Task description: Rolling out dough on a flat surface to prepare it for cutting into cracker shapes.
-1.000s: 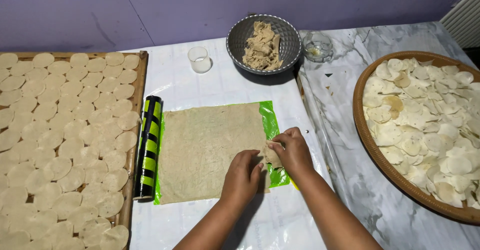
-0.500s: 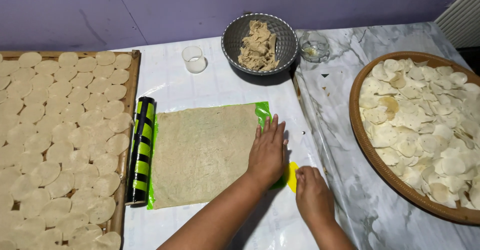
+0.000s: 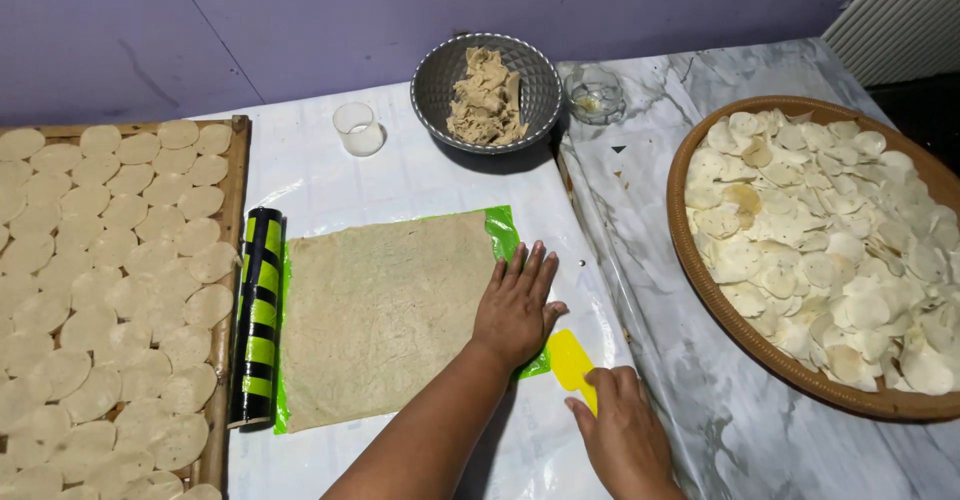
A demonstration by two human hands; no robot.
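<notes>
From the head view, your left hand lies flat with fingers spread on the right edge of the thin tan rectangular dough sheet, likely pinning it to the green plastic liner beneath. Your right hand, fingers curled around a small yellow plastic scraper, waits just beside that edge, blade towards the dough. The black-and-green striped rolling pin lies along the sheet's left edge, beside the wooden tray of pale round cut discs. Bare white table lies open above the sheet; the round woven basket of discs stands well apart.
</notes>
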